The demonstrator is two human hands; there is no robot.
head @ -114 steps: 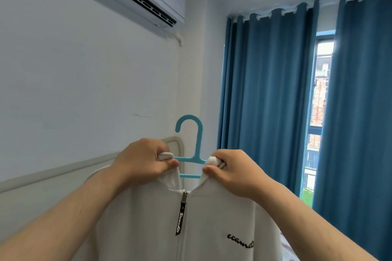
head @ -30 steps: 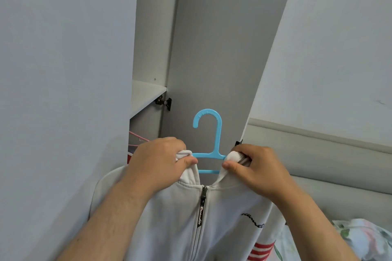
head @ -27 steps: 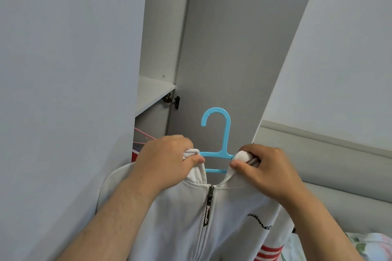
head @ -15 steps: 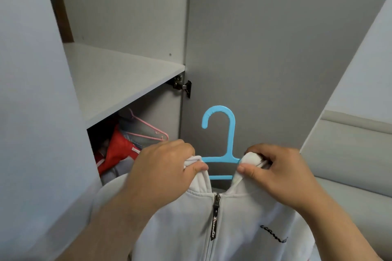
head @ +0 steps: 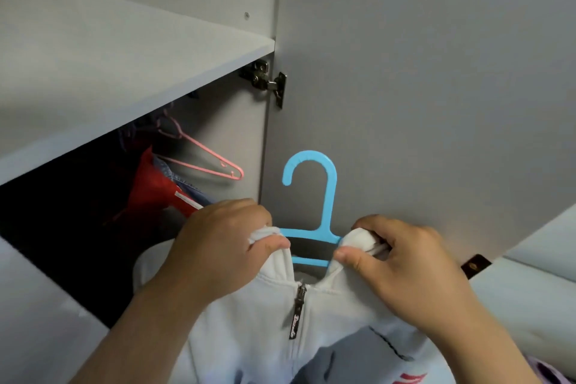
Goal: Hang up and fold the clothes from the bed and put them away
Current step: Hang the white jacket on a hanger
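Observation:
A white zip-up jacket (head: 258, 330) hangs on a blue plastic hanger (head: 324, 196), whose hook stands upright in front of the open wardrobe door. My left hand (head: 218, 246) grips the left side of the collar together with the hanger's shoulder. My right hand (head: 402, 262) pinches the right side of the collar the same way. The zipper is pulled up to the neck. The jacket's lower part runs out of view at the bottom.
The grey wardrobe (head: 93, 72) is open, with a shelf above a dark hanging space. Inside hang an empty pink hanger (head: 202, 159) and a red garment (head: 162, 193). The open door (head: 420, 87) with its metal hinge (head: 268, 79) stands right behind the blue hanger.
I have turned from the window side to the wardrobe and come closer. The shelf and hanging space now fill the left of the view. Both hands keep the same hold on the collar.

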